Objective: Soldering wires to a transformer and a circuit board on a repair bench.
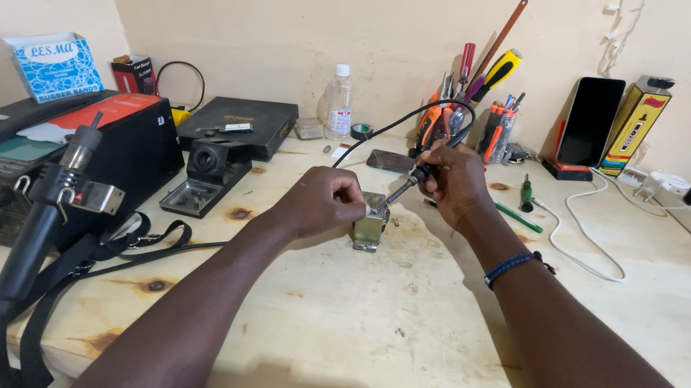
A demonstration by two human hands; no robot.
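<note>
— Where is the small metal block (370, 224) relative to the two hands?

— It stands on the bench (397, 336) straight ahead, in the middle, between them. The left hand (321, 204) sits at its left side, fingers curled in and touching or pinching its upper edge. I cannot tell whether a small part is held there, since the fingers hide it.

— And the right hand (454, 180)?

— It is beyond and to the right of the block, closed around the soldering iron (412, 181) in a pen-like grip. The iron's long axis runs diagonally: handle up and to the right, tip down and to the left, meeting the top of the block just beside the left fingertips. Its black cable (391, 124) arcs up and away toward the wall.

— Which hand is nearer the block?

— The left; it is in contact with it. The right reaches it only through the iron's tip.

— Anything close by?

— A hot-air handle (46, 206) stands in its holder on the black station (36, 151) well to the left, and a green screwdriver (518, 216) lies just right of the right wrist.
</note>
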